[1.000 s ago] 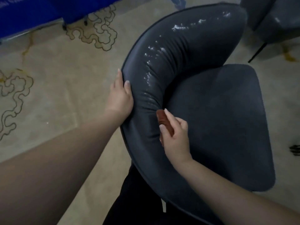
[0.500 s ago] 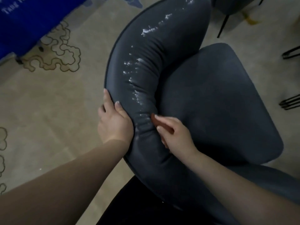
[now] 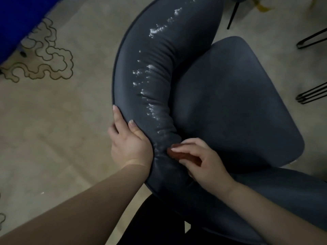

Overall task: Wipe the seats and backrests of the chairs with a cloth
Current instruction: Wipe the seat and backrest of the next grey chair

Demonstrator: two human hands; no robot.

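On beige patterned carpet (image 3: 53,121), left hand (image 3: 130,147) clasps the foam-flecked backrest (image 3: 159,68); right hand (image 3: 203,163) pinches a cloth (image 3: 178,155)

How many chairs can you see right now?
2, perhaps more. The dark chair being wiped fills the centre. Part of a second chair's leg shows at the top edge. Black metal legs at the right edge may belong to more.
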